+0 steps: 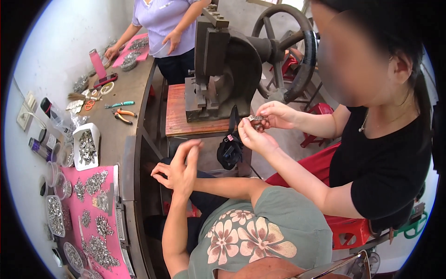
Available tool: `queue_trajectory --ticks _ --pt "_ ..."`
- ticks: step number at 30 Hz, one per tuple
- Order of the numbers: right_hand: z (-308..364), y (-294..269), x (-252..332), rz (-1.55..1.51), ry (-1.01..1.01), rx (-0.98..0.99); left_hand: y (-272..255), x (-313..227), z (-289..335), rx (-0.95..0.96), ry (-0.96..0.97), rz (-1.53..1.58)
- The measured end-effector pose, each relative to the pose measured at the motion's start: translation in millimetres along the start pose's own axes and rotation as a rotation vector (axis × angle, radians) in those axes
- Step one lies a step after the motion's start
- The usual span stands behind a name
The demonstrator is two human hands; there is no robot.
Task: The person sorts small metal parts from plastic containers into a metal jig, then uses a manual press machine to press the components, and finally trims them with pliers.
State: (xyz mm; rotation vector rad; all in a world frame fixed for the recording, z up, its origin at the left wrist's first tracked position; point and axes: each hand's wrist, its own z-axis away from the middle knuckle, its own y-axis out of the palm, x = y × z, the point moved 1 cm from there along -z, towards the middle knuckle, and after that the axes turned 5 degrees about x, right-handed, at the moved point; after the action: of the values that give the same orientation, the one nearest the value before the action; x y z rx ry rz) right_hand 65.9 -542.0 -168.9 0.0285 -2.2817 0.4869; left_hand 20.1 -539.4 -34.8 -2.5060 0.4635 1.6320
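Observation:
My forearms cross in front of my green flowered shirt. My left hand (186,160) is raised, its fingers loosely stretched and bent at the tips, with nothing seen in it. Behind it lies my right hand (162,174), mostly hidden; the fingers that show point left, apart and slightly curled, and no held thing is visible. Both hands are between the workbench's edge and a person in a black top. That person's hands (260,125) hold a small cluster of metal pieces (256,121) beyond mine, apart from them.
On the workbench (123,86) are a pink mat (72,174) with piles of small metal parts, a white tub (96,162), pliers (124,115) and orange scissors (89,105). A hand press (227,69) with a large wheel stands ahead. Another person stands beyond the bench.

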Motion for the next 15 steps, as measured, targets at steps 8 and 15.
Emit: queue_trajectory --ticks 8,15 --pt "4 -7 1 -0.111 0.108 -0.039 71 26 -90 0.240 -0.115 -0.095" --pt "13 -17 -6 -0.148 0.209 -0.054 85 57 -92 0.486 -0.269 -0.175"
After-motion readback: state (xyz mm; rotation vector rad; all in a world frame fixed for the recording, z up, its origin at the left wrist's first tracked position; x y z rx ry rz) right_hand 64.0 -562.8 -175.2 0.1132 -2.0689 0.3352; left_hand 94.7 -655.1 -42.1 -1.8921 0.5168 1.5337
